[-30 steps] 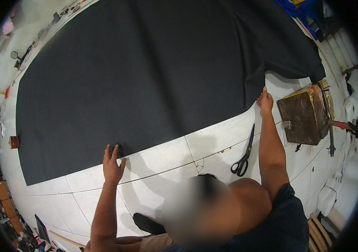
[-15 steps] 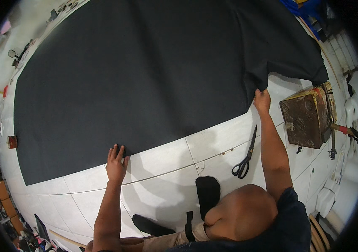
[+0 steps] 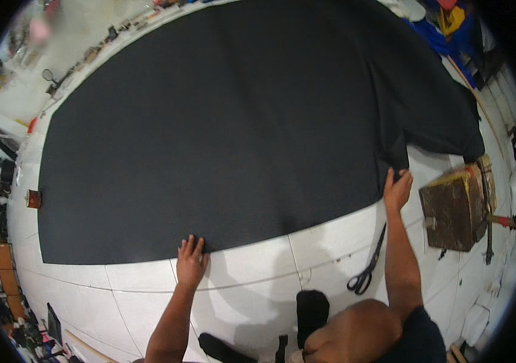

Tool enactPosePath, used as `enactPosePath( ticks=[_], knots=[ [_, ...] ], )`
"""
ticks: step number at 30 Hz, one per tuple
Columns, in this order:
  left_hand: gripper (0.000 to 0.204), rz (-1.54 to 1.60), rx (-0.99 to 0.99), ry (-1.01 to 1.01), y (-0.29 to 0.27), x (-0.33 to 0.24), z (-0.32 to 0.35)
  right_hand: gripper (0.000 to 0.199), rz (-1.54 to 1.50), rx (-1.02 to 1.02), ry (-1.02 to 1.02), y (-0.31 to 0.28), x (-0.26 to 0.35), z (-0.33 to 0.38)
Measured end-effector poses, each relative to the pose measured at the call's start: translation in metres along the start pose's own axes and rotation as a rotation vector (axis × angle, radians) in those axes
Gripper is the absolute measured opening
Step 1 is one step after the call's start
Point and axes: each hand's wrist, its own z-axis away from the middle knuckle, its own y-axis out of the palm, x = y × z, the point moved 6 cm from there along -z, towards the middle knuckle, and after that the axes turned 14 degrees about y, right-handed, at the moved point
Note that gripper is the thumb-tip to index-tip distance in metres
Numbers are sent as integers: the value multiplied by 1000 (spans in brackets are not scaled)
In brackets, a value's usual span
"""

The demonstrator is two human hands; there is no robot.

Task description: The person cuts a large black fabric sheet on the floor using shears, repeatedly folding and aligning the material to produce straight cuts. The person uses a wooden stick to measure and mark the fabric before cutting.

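A large sheet of dark grey, almost black material (image 3: 221, 133) lies over the white tiled floor, flat on the left and rumpled into folds on the right. My left hand (image 3: 192, 264) rests on its near edge with fingers extended, palm down. At the right, my right hand (image 3: 397, 189) pinches the folded edge of the sheet, its fingers closed around it. Beside my right forearm lies a pair of black-handled scissors (image 3: 361, 281) on the tiles, its blades pointing away and partly hidden by the arm.
A worn brown box (image 3: 451, 215) stands to the right, close to the sheet's corner. A small reddish-brown can (image 3: 33, 199) touches the left edge. My dark-covered feet (image 3: 313, 317) are on the tiles in front. Cluttered shelves (image 3: 5, 266) line the far left.
The view has shifted, so everything sits lower and more of the sheet's far edge shows. My left hand stays on the near edge and my right hand keeps its grip on the fold.
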Motion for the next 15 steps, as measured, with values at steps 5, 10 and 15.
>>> enactPosePath(
  ticks=[5, 10, 15],
  knots=[
    [51, 34, -55, 24, -5, -4, -4, 58, 20, 558, -591, 4, 119, 120],
    [51, 101, -37, 9, -1, -7, -10, 64, 308, 633, -506, 34, 120, 104],
    [50, 45, -126, 7, 8, 12, 9, 59, 249, 692, -561, 37, 144, 126]
  ],
)
